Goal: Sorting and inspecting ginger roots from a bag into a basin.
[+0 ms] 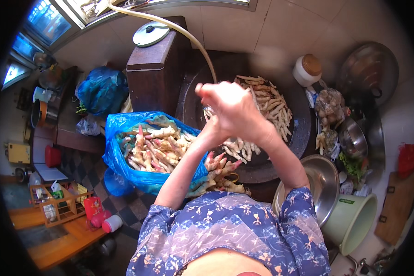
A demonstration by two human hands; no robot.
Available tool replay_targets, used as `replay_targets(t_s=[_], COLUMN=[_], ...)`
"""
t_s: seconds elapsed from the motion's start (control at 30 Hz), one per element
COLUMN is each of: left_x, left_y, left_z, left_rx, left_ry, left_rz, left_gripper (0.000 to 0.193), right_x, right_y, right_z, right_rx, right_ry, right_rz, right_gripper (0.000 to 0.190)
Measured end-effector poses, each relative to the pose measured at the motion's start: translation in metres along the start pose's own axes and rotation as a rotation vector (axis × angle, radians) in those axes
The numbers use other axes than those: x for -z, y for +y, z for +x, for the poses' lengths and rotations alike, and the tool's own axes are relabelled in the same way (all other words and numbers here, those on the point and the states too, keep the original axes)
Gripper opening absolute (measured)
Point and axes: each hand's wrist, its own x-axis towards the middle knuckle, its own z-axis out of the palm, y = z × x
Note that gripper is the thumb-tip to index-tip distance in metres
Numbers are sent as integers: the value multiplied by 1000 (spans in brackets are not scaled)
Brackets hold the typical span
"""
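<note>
My left hand [215,129] and my right hand [233,103] are raised together over a wide dark wok, overlapping and overexposed, so what lies between them is hidden. Pale cut root pieces, probably young ginger, lie in the wok [296,138], the larger heap of pieces [270,103] beyond my right hand. An open blue plastic bag [112,151] full of pink-tipped ginger roots [151,148] stands left of my forearms. More unpeeled ginger [224,169] lies at the wok's near edge. A pale hose [189,34] arches down to the wok behind my hands.
A dark wooden block [146,82] carries a pot lid [151,33]. At right are a white jar with a brown lid [307,70], a metal basin [322,186] and a pale green bucket [348,220]. A tied blue bag [103,89] sits at left.
</note>
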Motion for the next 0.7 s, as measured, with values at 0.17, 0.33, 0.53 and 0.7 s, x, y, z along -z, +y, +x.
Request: replay_targets(t_s=[0.17,0.33,0.53,0.7], left_x=[29,36,33,20], left_y=[30,22,19,36], left_z=[-8,-23,-15,-12], left_rx=[193,175,198,246], left_ry=[-206,81,108,101], left_rz=[-744,-846,-886,-901], left_gripper=[70,69,66,61], right_x=[22,87,37,5], right_y=[24,68,82,51], right_z=[-30,-68,-85,-47], right_rx=[-293,-551,-648,-630], right_ry=[616,961,439,337], right_rz=[723,957,95,359], right_gripper=[17,28,31,31])
